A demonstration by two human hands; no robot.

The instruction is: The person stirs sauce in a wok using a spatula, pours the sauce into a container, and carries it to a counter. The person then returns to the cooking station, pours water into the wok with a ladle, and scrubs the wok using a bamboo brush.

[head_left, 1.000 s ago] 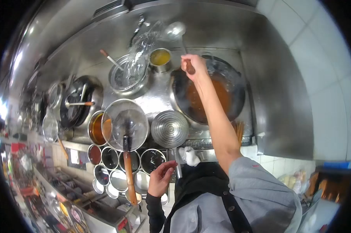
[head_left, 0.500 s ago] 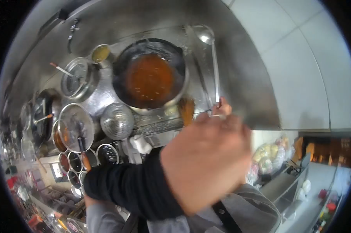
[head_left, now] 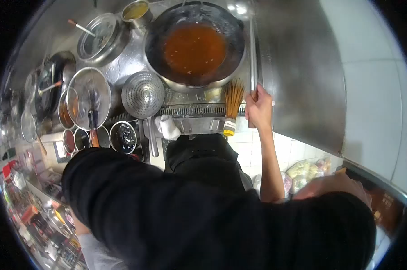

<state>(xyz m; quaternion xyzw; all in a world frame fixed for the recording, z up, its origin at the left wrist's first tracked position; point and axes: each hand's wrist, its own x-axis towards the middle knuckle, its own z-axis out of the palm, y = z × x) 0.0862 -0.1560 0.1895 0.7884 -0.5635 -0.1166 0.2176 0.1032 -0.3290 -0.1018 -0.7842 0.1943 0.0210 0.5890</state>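
On the right of the stove, my right hand (head_left: 259, 109) is wrapped round the handle of a long metal ladle (head_left: 253, 54). The ladle's bowl lies at the top edge, beside a black wok (head_left: 154, 49). Reddish-brown liquid (head_left: 194, 48) with small light bits fills the wok's bottom. My left arm, in a black sleeve (head_left: 203, 211), crosses low in front of me. My left hand (head_left: 336, 185) shows partly at the far right, with its fingers hidden. A bamboo wok brush (head_left: 234, 101) stands just left of my right hand.
Left of the wok are a perforated skimmer (head_left: 143, 95), a mesh strainer (head_left: 88, 99), a lidded pot (head_left: 100, 38) and a can of yellow contents (head_left: 136, 11). A white cloth (head_left: 168, 127) lies on the stove's front edge. Several sauce containers (head_left: 123, 137) stand nearby.
My left hand has moved from in front of the ladle handle to the lower right. My right hand keeps its hold on the ladle. The view has tipped downward, so the stove sits higher.
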